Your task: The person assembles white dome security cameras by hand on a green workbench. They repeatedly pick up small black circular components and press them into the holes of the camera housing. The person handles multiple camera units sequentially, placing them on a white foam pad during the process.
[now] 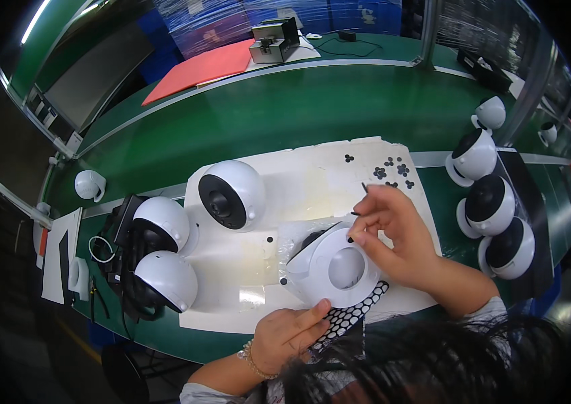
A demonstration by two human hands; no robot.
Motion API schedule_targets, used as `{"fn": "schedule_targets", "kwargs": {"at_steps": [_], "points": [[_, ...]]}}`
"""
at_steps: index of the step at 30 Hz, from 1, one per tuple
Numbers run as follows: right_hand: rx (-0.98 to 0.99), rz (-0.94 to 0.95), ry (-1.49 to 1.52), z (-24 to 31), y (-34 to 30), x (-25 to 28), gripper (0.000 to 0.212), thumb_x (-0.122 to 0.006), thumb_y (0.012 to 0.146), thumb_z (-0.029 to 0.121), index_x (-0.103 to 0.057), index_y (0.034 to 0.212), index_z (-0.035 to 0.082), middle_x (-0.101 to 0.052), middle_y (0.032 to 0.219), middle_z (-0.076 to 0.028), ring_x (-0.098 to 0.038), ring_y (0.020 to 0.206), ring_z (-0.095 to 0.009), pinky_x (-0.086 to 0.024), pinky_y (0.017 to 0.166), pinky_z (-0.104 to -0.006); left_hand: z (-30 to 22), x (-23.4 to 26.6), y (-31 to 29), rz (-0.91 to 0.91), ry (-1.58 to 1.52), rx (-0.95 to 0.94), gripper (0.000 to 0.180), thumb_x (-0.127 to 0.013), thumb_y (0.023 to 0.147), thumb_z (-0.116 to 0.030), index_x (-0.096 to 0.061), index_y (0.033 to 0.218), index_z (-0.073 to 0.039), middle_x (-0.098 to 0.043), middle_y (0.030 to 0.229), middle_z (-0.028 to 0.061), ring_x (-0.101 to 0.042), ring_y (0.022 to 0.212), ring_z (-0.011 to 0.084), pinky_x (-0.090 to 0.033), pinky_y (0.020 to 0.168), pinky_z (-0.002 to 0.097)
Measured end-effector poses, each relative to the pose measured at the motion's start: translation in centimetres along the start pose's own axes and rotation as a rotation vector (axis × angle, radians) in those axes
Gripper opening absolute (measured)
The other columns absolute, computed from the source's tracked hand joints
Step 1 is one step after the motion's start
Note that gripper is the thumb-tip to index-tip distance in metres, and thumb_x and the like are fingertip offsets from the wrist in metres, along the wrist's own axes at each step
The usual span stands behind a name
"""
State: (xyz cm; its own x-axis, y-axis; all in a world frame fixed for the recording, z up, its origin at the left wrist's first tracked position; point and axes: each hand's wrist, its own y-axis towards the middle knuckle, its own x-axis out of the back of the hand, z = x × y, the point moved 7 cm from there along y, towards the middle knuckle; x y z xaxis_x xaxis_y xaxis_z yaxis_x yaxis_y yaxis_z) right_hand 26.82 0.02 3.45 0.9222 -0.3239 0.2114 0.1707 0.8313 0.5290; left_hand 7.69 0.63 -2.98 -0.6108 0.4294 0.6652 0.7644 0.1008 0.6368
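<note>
A white dome camera (324, 266) lies tipped in front of me on a piece of clear plastic wrap, its ring-shaped base facing up. My right hand (393, 232) pinches a small black round pad (350, 239) between thumb and finger at the base's upper edge. Dark bits show at the tips of its other fingers; I cannot tell what they are. My left hand (290, 339) presses its index finger on the base's near rim, fingers close together and thumb hidden. Beneath that rim, beside the left fingers, lies a black sheet with white circles (347, 316).
Another dome camera (231, 195) stands on the white board (225, 296). Two more (167, 279) sit left by black cables. Several line the right side (491, 202). Black pads (381, 173) lie on the board's far right. A metal rail (265, 71) crosses the green table behind.
</note>
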Motion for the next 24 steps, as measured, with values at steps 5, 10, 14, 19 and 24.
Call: {"fn": "schedule_targets", "kwargs": {"at_steps": [5, 10, 14, 19, 24], "points": [[0.499, 0.07, -0.586, 3.7, -0.9, -0.6, 0.043, -0.061, 0.074, -0.002, -0.048, 0.114, 0.004, -0.059, 0.095, -0.011, -0.057, 0.077, -0.023, -0.045, 0.067, -0.0259, 0.2, -0.1, -0.4, 0.034, -0.124, 0.122, 0.039, -0.064, 0.059, -0.007, -0.061, 0.098, -0.002, -0.056, 0.116, 0.0131, -0.061, 0.069, 0.02, -0.049, 0.058, 0.0282], [0.417, 0.026, -0.634, 4.7, 0.1, -0.2, 0.049, -0.064, 0.071, 0.001, -0.045, 0.116, 0.005, -0.062, 0.094, -0.009, -0.058, 0.079, -0.022, -0.044, 0.074, -0.0304, -0.3, 0.6, 0.7, 0.014, 0.015, -0.014, 0.034, -0.063, 0.062, -0.008, -0.061, 0.096, -0.002, -0.056, 0.116, 0.0133, -0.061, 0.069, 0.0196, -0.049, 0.057, 0.0274], [0.256, 0.112, -0.265, 3.7, 0.1, -1.0, 0.065, -0.062, 0.072, -0.005, -0.027, 0.126, 0.005, -0.059, 0.093, -0.011, -0.057, 0.089, -0.022, -0.042, 0.082, -0.0346, -1.0, 1.5, 2.2, 0.02, 0.031, 0.033, 0.03, -0.061, 0.063, -0.008, -0.061, 0.093, -0.002, -0.056, 0.117, 0.0128, -0.06, 0.069, 0.0188, -0.048, 0.056, 0.0271], [0.292, -0.091, -0.176, 2.8, 0.2, 0.5, 0.061, -0.059, 0.074, -0.007, -0.029, 0.126, 0.003, -0.055, 0.1, -0.012, -0.059, 0.089, -0.018, -0.044, 0.08, -0.0321, -1.1, 1.7, 2.1, -0.011, 0.056, 0.051, 0.031, -0.06, 0.062, -0.01, -0.06, 0.092, -0.003, -0.056, 0.117, 0.0109, -0.06, 0.07, 0.0178, -0.048, 0.055, 0.0267], [0.205, -0.041, -0.26, 1.6, 0.1, 0.1, 0.062, -0.059, 0.073, -0.009, -0.03, 0.126, 0.004, -0.052, 0.105, -0.014, -0.061, 0.08, -0.018, -0.045, 0.079, -0.0306, -0.6, 1.2, 1.3, 0.029, 0.059, 0.01, 0.035, -0.062, 0.06, -0.012, -0.06, 0.094, -0.004, -0.055, 0.119, 0.01, -0.06, 0.071, 0.0173, -0.048, 0.056, 0.0262]]}}
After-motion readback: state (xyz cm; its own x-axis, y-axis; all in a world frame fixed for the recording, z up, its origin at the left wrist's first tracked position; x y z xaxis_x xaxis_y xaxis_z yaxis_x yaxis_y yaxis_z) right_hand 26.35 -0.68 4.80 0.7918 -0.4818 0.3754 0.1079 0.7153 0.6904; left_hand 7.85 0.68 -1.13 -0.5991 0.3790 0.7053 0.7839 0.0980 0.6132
